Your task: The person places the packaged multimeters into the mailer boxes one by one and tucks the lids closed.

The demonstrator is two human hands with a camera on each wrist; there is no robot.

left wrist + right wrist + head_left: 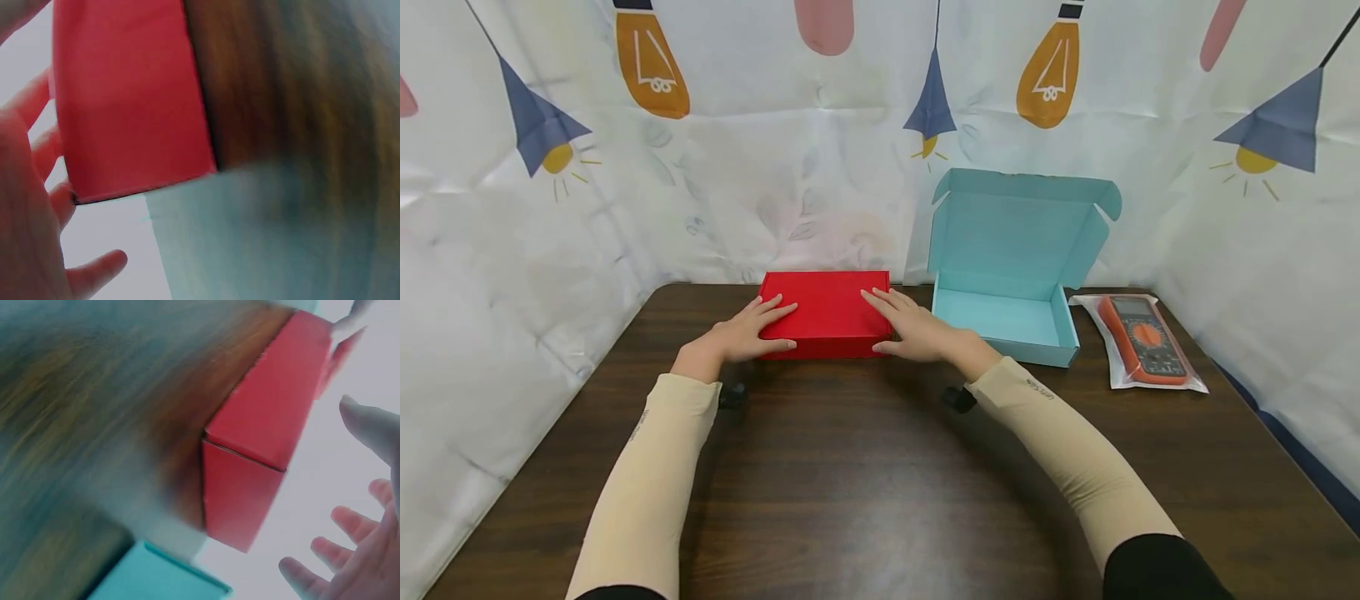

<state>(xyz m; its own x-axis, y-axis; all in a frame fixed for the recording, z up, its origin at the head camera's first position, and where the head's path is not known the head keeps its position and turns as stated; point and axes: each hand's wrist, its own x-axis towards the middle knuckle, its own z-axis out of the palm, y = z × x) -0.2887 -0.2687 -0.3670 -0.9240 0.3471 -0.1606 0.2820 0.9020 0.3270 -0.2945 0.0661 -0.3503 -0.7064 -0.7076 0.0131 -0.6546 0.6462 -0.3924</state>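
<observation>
A closed red box (827,302) lies flat near the far edge of the table, seen in all three views. At its left end is my left hand (741,333), fingers spread and straight over the lid's edge. My right hand (917,327) is over the right end, its fingers also spread. In the right wrist view, the right fingers (353,522) stand slightly apart from the box's surface. The left wrist view has the left hand (28,206) alongside the box's edge, some fingertips hidden behind it. Neither hand grips anything.
Right of the red box stands a light blue box (1000,312) with its lid up. Beyond it lies an orange multimeter (1146,337) in a clear plastic bag (1116,367). A printed white curtain (842,200) hangs behind the dark wooden table (850,483).
</observation>
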